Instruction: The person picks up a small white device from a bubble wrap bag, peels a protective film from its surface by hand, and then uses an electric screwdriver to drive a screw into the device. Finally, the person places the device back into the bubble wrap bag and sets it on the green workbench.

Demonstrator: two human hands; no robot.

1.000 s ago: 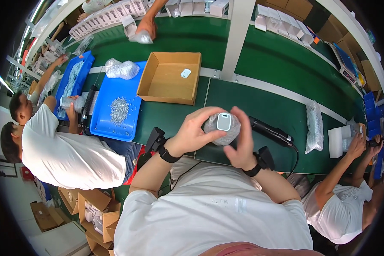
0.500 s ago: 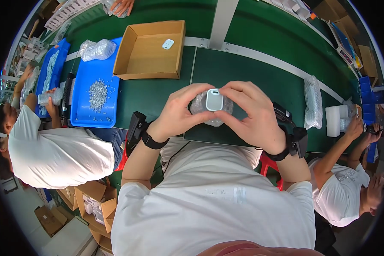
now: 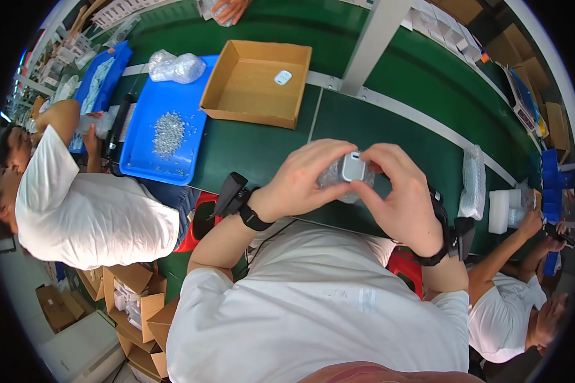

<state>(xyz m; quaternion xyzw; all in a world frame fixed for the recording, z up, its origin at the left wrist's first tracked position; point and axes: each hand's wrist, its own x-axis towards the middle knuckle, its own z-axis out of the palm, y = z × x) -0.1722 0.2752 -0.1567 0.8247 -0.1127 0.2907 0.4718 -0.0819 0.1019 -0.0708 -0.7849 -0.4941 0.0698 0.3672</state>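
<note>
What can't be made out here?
Head view:
Wrapped bundle: sides behind left hand and right hand; contents obscured by clear plastic.
White-rimmed grey plate: underside hidden, facing the bundle.
Black tool: mostly behind the right hand.
Silvery bits in blue tray: too small to identify.
Co-worker's hand, top: arm cut off by upper edge.

Open lane over green tabletop (image 3: 364,121) between cardboard box (image 3: 252,86) and bubble-wrap bundle (image 3: 473,182), metal post (image 3: 374,48) beyond
</note>
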